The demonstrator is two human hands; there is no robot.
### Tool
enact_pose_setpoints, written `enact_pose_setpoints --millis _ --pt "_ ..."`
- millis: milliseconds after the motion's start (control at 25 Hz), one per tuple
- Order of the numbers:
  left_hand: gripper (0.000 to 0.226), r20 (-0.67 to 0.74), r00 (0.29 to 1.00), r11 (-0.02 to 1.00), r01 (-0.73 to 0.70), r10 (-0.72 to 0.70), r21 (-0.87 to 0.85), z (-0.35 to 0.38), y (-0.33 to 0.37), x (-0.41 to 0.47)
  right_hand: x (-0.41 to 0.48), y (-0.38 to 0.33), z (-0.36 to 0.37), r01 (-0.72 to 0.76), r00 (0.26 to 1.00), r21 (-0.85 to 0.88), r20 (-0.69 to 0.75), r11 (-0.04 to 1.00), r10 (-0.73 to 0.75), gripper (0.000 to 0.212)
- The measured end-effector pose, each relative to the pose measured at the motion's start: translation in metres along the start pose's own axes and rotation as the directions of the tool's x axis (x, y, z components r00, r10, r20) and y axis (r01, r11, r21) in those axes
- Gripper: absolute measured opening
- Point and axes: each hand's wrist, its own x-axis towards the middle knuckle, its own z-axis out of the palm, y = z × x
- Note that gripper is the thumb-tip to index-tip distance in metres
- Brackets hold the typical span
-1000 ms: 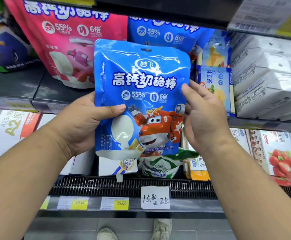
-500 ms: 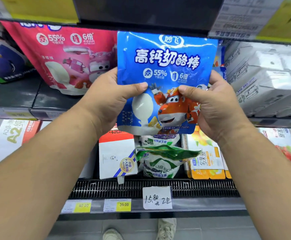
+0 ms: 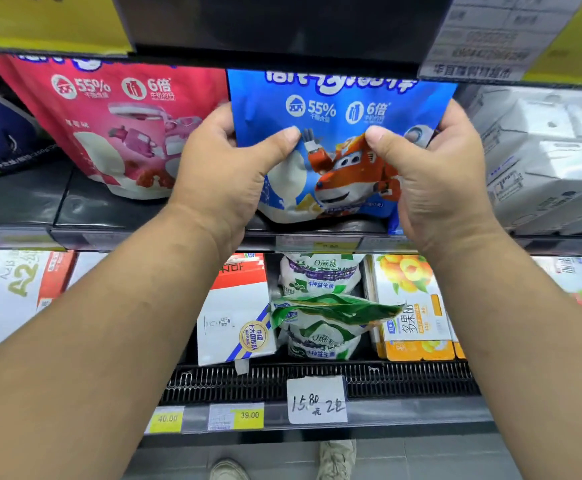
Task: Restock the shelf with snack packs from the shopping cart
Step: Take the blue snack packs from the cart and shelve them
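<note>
A blue snack pack (image 3: 338,109) with an orange cartoon plane stands upright on the dark upper shelf (image 3: 75,209), its top hidden under the shelf above. My left hand (image 3: 227,174) grips its left edge with the thumb across the front. My right hand (image 3: 435,174) grips its right edge the same way. A pink pack (image 3: 116,123) of the same kind stands just to its left.
White boxes (image 3: 552,161) are stacked to the right of the blue pack. On the lower shelf sit white cartons (image 3: 234,313), green and white pouches (image 3: 320,320) and a yellow box (image 3: 414,306). Price tags (image 3: 317,400) line the rail. Shoes (image 3: 336,459) show on the floor.
Both hands have carried the blue pack up and forward from in front of the shelves onto the upper shelf, beside the pink pack.
</note>
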Motion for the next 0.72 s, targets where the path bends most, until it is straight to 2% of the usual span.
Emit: enact_pose_setpoints --millis 80,200,360,440,520,600,720 --pt "0.034 0.013 1.000 0.999 0.002 -0.003 0.048 -0.004 -0.007 -0.006 -0.009 0.007 -0.005 -0.022 1.000 -0.048 -0.006 0.999 0.022 0.039" --pt "0.036 -0.030 0.999 0.981 -0.015 0.021 0.192 -0.011 -0.017 -0.019 -0.027 0.014 -0.008 -0.067 0.996 -0.216 -0.076 0.974 0.051 0.039" --pt "0.047 -0.138 0.981 0.934 -0.078 0.133 0.349 -0.010 -0.028 -0.033 -0.050 0.010 -0.002 0.017 0.978 -0.487 -0.176 0.873 -0.117 0.057" --pt "0.055 -0.217 0.958 0.902 -0.080 0.187 0.425 -0.007 -0.032 -0.036 -0.060 0.006 0.001 -0.005 0.957 -0.559 -0.244 0.829 -0.158 0.063" --pt "0.057 -0.288 0.934 0.885 -0.058 0.212 0.462 -0.001 -0.032 -0.042 -0.068 0.006 0.004 -0.052 0.928 -0.569 -0.332 0.820 -0.172 0.064" --pt "0.054 -0.313 0.929 0.913 -0.058 0.198 0.403 0.007 -0.032 -0.048 -0.071 0.010 0.008 -0.082 0.907 -0.494 -0.397 0.865 -0.141 0.056" --pt "0.043 -0.286 0.943 0.923 -0.049 0.169 0.383 0.017 -0.034 -0.048 -0.065 0.018 0.016 -0.102 0.923 -0.414 -0.378 0.904 -0.069 0.040"
